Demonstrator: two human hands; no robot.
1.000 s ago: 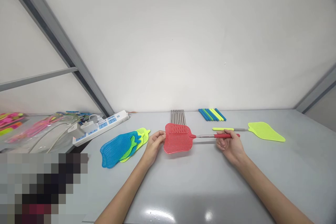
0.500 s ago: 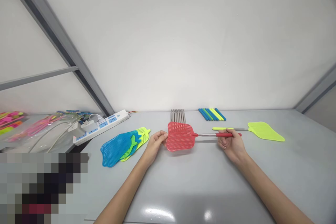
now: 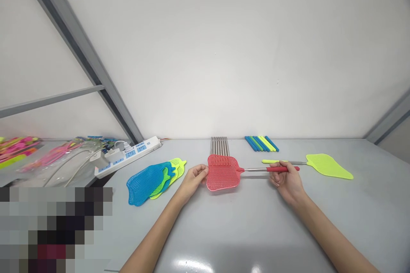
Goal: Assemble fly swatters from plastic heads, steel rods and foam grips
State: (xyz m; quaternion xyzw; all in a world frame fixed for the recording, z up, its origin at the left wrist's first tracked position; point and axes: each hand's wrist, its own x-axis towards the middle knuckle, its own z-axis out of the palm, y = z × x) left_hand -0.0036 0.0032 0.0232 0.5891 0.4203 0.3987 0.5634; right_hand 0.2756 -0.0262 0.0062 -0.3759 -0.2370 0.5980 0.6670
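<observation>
A person at a grey bench (image 3: 211,230) holds a red swatter (image 3: 223,173) level in both hands, just above the surface & approx. midway across. L hand (image 3: 192,182), at the edge of the mesh head, has its fingers (image 3: 201,169) closed in a pinch; R hand (image 3: 291,184) has its fingers (image 3: 274,178) wrapped round the red grip, w/ the steel shaft bare btwn. Behind the red head, a row of metal rods (image 3: 220,145), partly covered; to their R, blue, green & yellow tubes (image 3: 262,143) side by side. A yellow swatter (image 3: 328,166) lies beyond the R hand, head to the R. On the L, loose mesh heads (image 3: 144,183) overlap in blue, green & yellow nr. a white power strip (image 3: 130,156) w/ plugs in.
</observation>
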